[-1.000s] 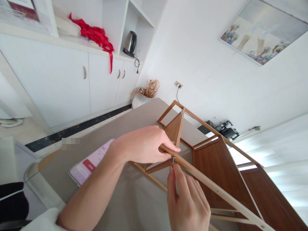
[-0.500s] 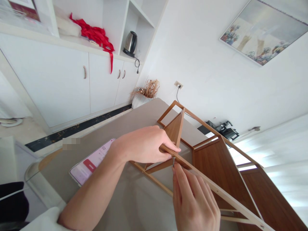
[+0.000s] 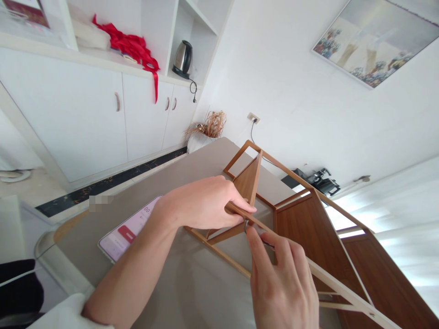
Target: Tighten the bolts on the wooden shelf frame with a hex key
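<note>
We have the wooden shelf rack (image 3: 303,224) lying on its side on the grey desk (image 3: 197,171), and we judge its assembly to be well along: the brown shelf panels (image 3: 387,269) sit within the frame, and the joint in hand is at the far end of the near rail (image 3: 329,280). Our left hand (image 3: 206,203) has its fingers clamped on that end, steadying it. Our right hand (image 3: 283,276) has its fingers closed on a slim, bent metal tool, probably a hex key (image 3: 268,245), at the rail just beside the left fingertips. What seems left here is to finish turning that fastener; we cannot tell how deep it has gone or whether it is tight. A dark fitting or hole (image 3: 372,314) lower down the rail is too small for us to read as fastened or not. Our right fingers hide much of the key and the middle of the rail, the rack's near end runs out of view, and our left forearm covers part of the phone (image 3: 125,233), so only the first digits on its screen are legible.
</note>
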A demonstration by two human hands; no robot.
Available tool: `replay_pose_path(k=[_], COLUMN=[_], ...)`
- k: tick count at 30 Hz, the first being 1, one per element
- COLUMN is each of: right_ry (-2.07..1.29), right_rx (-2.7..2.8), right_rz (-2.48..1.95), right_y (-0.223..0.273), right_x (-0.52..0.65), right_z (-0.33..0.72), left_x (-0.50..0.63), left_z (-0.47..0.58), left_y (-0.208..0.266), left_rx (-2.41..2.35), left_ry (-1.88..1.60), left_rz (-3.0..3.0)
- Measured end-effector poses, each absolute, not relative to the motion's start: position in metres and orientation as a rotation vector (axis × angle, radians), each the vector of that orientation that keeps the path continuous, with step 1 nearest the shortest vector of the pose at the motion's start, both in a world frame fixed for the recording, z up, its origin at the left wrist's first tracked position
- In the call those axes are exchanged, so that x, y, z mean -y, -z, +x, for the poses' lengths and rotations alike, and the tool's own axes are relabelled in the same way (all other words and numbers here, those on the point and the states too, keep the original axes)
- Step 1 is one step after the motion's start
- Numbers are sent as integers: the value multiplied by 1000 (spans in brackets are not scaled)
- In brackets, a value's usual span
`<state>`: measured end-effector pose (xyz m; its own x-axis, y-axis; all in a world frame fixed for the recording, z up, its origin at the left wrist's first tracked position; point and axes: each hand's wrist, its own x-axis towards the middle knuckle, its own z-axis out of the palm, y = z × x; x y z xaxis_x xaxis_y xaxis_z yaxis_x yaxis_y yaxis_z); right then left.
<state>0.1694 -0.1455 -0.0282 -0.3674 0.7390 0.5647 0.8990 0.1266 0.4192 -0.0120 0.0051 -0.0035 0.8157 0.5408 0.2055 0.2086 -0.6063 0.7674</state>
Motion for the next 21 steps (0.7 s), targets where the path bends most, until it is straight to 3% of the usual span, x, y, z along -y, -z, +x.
replay_pose_path(k=[16, 21], right_ry=[1070, 938], right_rx=[2105, 1959], right_rz=[-1726, -1629], right_y=[23, 36], right_x=[143, 136], right_z=[155, 149], left_x=[-5, -5], left_z=[-11, -11], left_y=[4, 5], left_rx=[-528, -564], left_ry=[-569, -554], left_rz=[2189, 2206])
